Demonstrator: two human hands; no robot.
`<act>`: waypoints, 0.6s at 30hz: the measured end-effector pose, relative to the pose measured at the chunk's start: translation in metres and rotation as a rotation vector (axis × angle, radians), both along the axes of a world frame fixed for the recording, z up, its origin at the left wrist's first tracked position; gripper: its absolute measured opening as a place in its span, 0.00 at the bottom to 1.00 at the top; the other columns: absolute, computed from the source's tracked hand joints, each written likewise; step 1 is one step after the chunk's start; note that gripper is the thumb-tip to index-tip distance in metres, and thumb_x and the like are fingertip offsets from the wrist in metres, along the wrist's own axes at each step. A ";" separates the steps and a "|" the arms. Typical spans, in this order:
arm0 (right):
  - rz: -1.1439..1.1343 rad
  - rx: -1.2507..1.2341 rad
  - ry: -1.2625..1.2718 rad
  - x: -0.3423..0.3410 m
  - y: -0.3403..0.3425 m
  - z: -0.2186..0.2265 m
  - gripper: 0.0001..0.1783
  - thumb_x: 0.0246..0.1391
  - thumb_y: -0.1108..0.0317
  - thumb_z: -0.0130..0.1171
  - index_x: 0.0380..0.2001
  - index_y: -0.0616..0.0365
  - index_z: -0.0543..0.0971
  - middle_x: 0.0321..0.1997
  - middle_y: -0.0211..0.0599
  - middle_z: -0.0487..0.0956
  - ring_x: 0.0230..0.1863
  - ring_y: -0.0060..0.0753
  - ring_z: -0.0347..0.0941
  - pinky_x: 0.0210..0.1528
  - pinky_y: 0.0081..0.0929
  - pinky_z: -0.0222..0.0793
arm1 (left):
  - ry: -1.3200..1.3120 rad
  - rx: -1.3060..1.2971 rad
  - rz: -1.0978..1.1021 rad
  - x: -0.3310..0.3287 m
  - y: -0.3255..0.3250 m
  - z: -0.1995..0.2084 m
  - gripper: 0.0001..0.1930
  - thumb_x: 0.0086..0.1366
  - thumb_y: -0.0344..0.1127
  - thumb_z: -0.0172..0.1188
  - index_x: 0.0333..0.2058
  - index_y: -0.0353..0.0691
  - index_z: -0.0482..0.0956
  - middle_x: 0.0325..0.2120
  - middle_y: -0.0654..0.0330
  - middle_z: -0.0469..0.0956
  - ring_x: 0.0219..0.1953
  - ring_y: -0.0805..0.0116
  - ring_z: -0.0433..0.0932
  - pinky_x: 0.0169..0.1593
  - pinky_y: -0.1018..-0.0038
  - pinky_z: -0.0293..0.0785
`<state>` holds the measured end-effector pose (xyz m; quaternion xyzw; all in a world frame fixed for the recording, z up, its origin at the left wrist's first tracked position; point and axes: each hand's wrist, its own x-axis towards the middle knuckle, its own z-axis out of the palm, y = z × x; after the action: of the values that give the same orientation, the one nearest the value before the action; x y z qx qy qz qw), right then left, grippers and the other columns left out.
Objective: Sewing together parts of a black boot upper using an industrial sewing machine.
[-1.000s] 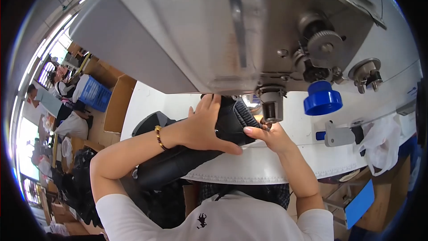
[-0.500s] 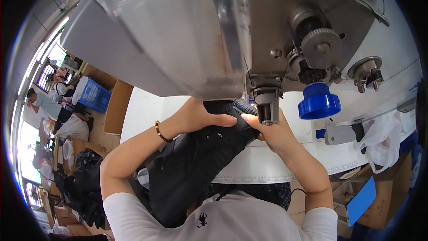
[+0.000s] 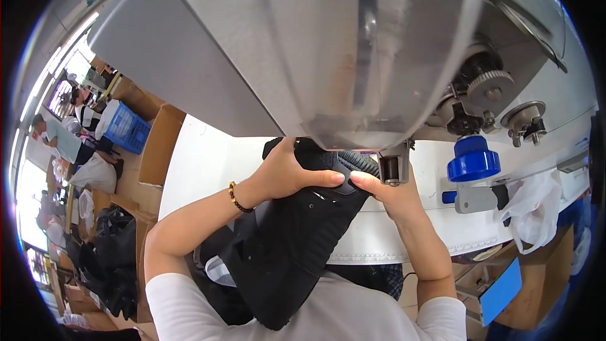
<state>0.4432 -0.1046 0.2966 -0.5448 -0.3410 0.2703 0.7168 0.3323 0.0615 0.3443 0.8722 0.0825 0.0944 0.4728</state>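
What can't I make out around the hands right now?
All in the head view:
Left hand: fingertips except thumb, hidden by grey machine head and black piece.
Right hand: fingertips except thumb, hidden behind piece and machine.
Black piece's far end: behind machine head.
Machine head's top: cut off by upper edge.

You won't find any words or numbers legible here. Along the edge of your desk (image 3: 208, 173) nearest you runs a ruler scale (image 3: 369, 258); you can see its fine tick marks, but any figures beside them are too small for you to make out.
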 end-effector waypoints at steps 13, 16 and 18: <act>-0.190 -0.023 -0.038 0.005 -0.001 -0.014 0.19 0.34 0.75 0.64 0.35 0.63 0.74 0.31 0.34 0.76 0.31 0.22 0.71 0.34 0.17 0.66 | 0.139 -0.186 0.297 -0.004 -0.021 0.013 0.42 0.34 0.48 0.72 0.44 0.27 0.64 0.41 0.52 0.70 0.45 0.65 0.68 0.51 0.74 0.61; -0.245 0.006 -0.106 0.007 0.000 -0.016 0.18 0.34 0.75 0.64 0.34 0.64 0.74 0.32 0.35 0.76 0.32 0.23 0.71 0.36 0.19 0.67 | 0.192 -0.202 0.306 -0.003 -0.019 0.011 0.40 0.34 0.47 0.73 0.43 0.29 0.65 0.40 0.52 0.70 0.44 0.65 0.69 0.51 0.74 0.62; -0.241 0.005 -0.093 0.007 0.002 -0.015 0.18 0.34 0.75 0.64 0.34 0.64 0.74 0.32 0.35 0.76 0.33 0.24 0.71 0.38 0.20 0.67 | 0.179 -0.177 0.303 -0.003 -0.018 0.013 0.38 0.35 0.46 0.72 0.43 0.30 0.67 0.40 0.54 0.71 0.44 0.67 0.69 0.50 0.75 0.63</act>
<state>0.4506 -0.1031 0.2820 -0.5920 -0.3065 0.1560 0.7289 0.3296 0.0432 0.3572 0.8097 0.2626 0.0788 0.5189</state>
